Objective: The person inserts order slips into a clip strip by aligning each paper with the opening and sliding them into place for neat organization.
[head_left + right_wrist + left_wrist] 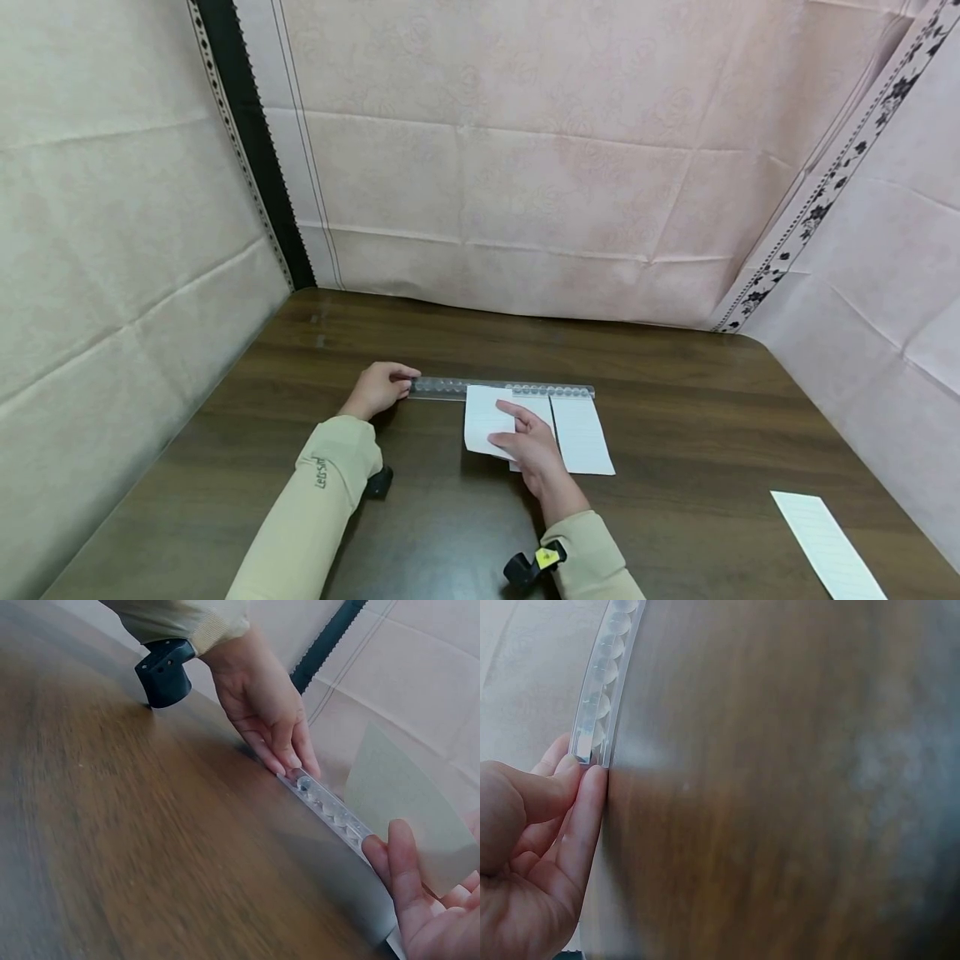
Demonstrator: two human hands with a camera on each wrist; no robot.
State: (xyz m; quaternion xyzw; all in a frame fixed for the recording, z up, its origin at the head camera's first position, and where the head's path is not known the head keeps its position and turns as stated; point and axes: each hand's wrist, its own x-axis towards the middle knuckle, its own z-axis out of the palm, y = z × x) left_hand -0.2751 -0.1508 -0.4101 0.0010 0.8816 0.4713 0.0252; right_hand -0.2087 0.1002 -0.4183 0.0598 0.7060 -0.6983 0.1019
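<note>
Head: on the brown wooden table (pixel 315 533), the left hand (pixel 380 389) pinches a clear plastic strip (pixel 438 387); the right hand (pixel 536 457) grips a white paper card (pixel 486 421) hiding its middle; a narrow white sheet (pixel 828 546) lies well apart. Left wrist: the strip shows bumps. Right wrist: the card tilts upward.

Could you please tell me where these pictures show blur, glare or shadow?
Head view: pale sheen on the near table, shadow below the leftmost white paper; left wrist: the table grain is blurred, hazy glare at right, the clear plastic strip looks crisper; right wrist: the table blurs toward the left edge.
</note>
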